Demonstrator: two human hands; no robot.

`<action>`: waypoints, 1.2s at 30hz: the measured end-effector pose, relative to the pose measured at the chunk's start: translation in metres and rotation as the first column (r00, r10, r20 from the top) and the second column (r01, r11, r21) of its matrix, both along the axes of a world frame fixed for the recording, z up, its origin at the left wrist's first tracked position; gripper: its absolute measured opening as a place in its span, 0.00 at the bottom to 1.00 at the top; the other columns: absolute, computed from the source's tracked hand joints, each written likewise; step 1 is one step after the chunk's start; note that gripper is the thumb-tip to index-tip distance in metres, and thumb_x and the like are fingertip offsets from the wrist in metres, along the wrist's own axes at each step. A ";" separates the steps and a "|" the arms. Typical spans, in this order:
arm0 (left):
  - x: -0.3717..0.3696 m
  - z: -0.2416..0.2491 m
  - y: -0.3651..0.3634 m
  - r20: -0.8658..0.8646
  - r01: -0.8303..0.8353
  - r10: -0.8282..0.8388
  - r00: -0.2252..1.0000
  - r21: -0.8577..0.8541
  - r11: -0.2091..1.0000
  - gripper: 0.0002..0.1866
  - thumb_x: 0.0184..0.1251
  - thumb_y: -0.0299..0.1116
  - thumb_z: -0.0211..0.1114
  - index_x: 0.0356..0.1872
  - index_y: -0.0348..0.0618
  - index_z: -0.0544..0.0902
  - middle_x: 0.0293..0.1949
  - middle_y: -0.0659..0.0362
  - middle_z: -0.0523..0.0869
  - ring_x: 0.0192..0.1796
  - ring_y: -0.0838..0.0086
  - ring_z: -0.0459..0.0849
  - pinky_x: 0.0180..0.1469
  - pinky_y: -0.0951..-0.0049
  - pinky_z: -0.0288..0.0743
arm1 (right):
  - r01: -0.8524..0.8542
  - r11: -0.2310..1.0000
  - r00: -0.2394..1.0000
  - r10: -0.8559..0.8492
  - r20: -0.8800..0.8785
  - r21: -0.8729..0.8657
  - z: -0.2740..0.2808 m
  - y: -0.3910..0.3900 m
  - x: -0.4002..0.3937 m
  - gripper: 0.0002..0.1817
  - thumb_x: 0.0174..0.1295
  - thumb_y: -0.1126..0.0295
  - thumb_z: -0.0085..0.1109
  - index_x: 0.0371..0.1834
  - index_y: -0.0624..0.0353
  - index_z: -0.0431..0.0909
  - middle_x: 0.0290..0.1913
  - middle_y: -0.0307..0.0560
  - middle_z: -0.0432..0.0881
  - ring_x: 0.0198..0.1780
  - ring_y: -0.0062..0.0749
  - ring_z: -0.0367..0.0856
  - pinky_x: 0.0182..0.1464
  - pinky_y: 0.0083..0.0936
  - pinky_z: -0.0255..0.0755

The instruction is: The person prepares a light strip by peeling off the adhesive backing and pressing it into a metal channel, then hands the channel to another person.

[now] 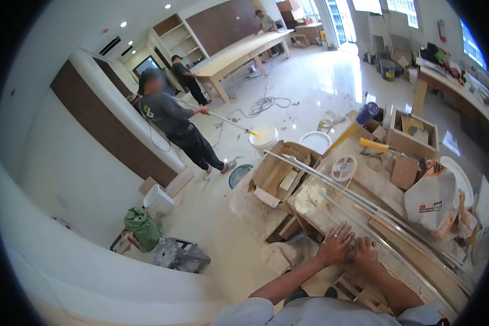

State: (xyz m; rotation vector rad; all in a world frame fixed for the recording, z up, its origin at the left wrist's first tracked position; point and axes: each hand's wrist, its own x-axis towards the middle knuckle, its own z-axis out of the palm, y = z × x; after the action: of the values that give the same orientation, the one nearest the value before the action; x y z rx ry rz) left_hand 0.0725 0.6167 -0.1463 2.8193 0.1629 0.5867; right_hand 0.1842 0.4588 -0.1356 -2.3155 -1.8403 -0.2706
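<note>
My left hand (336,245), with a ring on one finger, is at the near edge of a dusty, cluttered workbench (315,209). Its fingers are bent over something I cannot make out. Close beside it on the right, my right hand (365,253) has curled fingers, and what lies under them is hidden. Long metal strips (364,202) run diagonally across the bench just beyond both hands. A pale crumpled cloth (285,255) hangs at the bench's near left corner.
A person (171,117) holds a long pole over a white bucket (264,138). Two more people stand by a long wooden table (239,51). The bench also bears a cardboard box (282,168), a wooden box (413,130) and a white bag (432,201). A green sack (142,228) stands left.
</note>
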 end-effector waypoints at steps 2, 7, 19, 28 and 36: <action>-0.002 0.006 0.002 -0.045 0.019 -0.018 0.999 0.039 0.999 0.29 0.67 0.41 0.63 0.68 0.45 0.74 0.73 0.51 0.68 0.80 0.57 0.59 0.71 0.43 0.57 | 0.008 0.999 0.998 -0.010 -0.062 -0.031 0.017 -0.001 -0.001 0.41 0.34 0.54 0.76 0.53 0.69 0.79 0.51 0.55 0.75 0.56 0.49 0.72 0.51 0.52 0.70; -0.003 -0.006 -0.007 -0.010 0.029 -0.029 1.000 0.001 1.000 0.31 0.67 0.43 0.63 0.70 0.45 0.72 0.74 0.51 0.66 0.81 0.57 0.56 0.71 0.41 0.56 | 0.065 0.997 0.997 -0.063 -0.043 0.050 0.006 -0.002 -0.001 0.29 0.49 0.60 0.66 0.55 0.64 0.79 0.48 0.51 0.75 0.52 0.48 0.73 0.50 0.48 0.70; -0.010 0.014 0.002 -0.255 -0.011 0.039 0.966 0.111 0.994 0.34 0.70 0.52 0.59 0.74 0.53 0.69 0.79 0.55 0.60 0.81 0.58 0.55 0.71 0.32 0.53 | 0.169 0.985 0.981 -0.172 -0.088 -0.040 0.014 0.003 -0.015 0.26 0.56 0.61 0.63 0.55 0.66 0.79 0.54 0.54 0.73 0.59 0.47 0.69 0.55 0.44 0.66; -0.008 0.011 0.019 -0.244 -0.260 0.267 0.932 0.058 0.964 0.35 0.73 0.58 0.55 0.76 0.54 0.67 0.81 0.57 0.58 0.82 0.60 0.55 0.71 0.33 0.52 | 0.143 0.980 0.989 -0.147 -0.020 -0.136 0.014 0.003 -0.017 0.20 0.60 0.65 0.59 0.49 0.70 0.80 0.54 0.57 0.71 0.60 0.50 0.67 0.54 0.49 0.66; -0.013 0.011 0.002 -0.192 -0.076 0.096 0.977 0.108 0.991 0.28 0.71 0.54 0.58 0.70 0.61 0.75 0.79 0.59 0.62 0.80 0.60 0.59 0.71 0.34 0.54 | 0.100 0.984 0.989 -0.114 -0.092 -0.150 0.032 0.001 -0.021 0.21 0.59 0.68 0.58 0.52 0.71 0.78 0.53 0.57 0.72 0.60 0.51 0.68 0.54 0.47 0.66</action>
State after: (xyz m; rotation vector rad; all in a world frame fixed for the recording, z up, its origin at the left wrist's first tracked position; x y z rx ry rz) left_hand 0.0592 0.6191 -0.1353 2.9782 0.3021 0.3407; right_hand 0.1635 0.4601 -0.1037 -2.4796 -1.7448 -0.0338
